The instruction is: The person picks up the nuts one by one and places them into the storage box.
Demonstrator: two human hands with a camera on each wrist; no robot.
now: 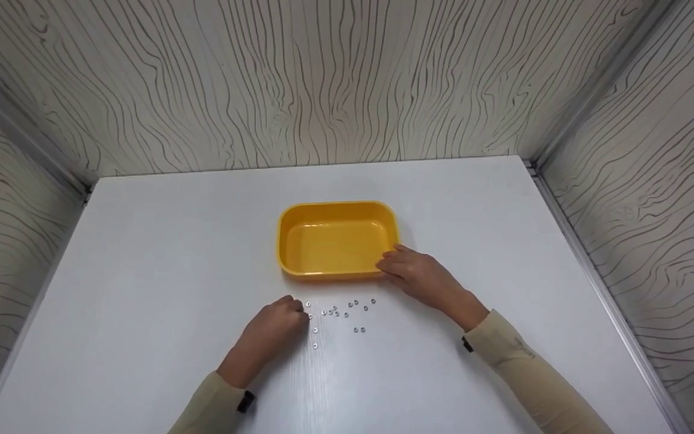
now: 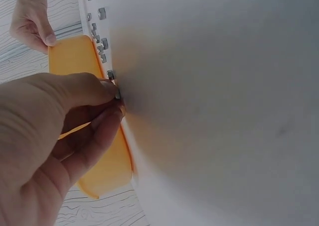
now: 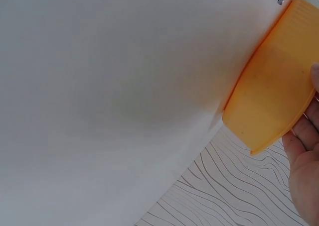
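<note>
Left hand [image 1: 271,330], fingertips nearly closed, pinches a small silver metal nut [image 2: 117,93]; the yellow rectangular plastic tray [image 1: 335,250] lies ahead and rightward, long axis sideways. The right hand [image 1: 422,278] grips its near-right corner.

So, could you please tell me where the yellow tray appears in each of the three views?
Head: the yellow tray sits near the centre.
Left wrist: yellow tray at left, partly behind the left hand.
Right wrist: yellow tray at right, cut off by the edge.
Shared landmark: the right hand, at its rim in all three.
</note>
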